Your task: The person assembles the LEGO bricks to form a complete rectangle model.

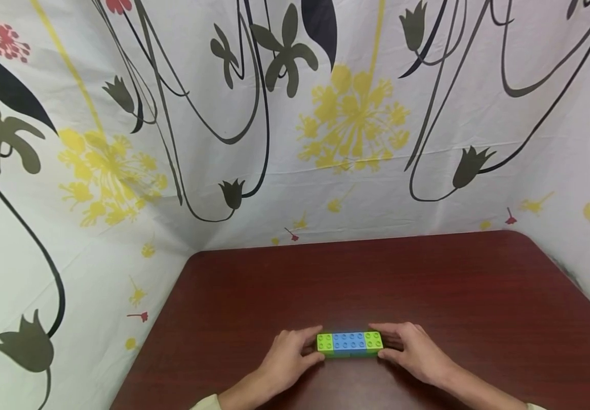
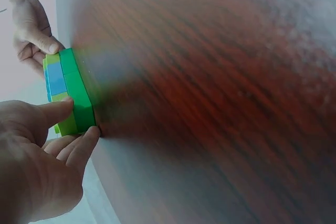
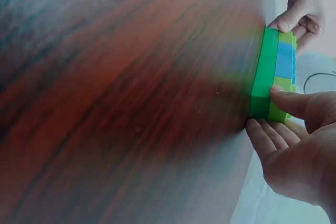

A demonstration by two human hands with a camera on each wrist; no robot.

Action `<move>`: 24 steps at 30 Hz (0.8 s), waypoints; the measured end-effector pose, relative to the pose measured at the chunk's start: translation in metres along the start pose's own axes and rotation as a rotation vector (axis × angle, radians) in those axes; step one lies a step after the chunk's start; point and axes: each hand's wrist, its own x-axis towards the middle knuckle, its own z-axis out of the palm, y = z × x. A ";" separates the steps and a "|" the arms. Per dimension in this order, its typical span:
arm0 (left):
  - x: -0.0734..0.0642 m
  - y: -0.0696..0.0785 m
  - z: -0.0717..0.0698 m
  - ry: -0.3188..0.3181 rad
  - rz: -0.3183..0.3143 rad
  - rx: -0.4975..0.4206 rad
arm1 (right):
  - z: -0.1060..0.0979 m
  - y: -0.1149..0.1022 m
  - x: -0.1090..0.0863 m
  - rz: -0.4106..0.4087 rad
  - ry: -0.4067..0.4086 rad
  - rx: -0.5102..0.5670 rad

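A bar of stacked toy building bricks (image 1: 349, 341) lies studs up on the table (image 1: 356, 285) near its front. Its upper layer has a blue brick (image 3: 284, 60) between lime green end bricks; below sit darker green bricks (image 2: 75, 80). At the left end my left hand (image 1: 286, 356) holds the bar, thumb on the near face and fingers toward the end and far side. My right hand (image 1: 418, 353) holds the right end in the same way. In both wrist views thumb tips touch the bricks; the far side is hidden.
The dark red-brown wooden table has rounded far corners. White cloth (image 1: 274, 148) printed with flowers hangs behind it and on both sides, close to the table's edges.
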 end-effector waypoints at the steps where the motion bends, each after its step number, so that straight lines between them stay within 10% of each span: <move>1: 0.000 0.000 0.000 0.006 0.006 0.011 | 0.000 0.000 0.000 0.003 0.000 -0.004; 24: 0.029 -0.004 -0.018 0.074 -0.059 -0.144 | -0.006 -0.004 0.020 0.051 0.236 -0.043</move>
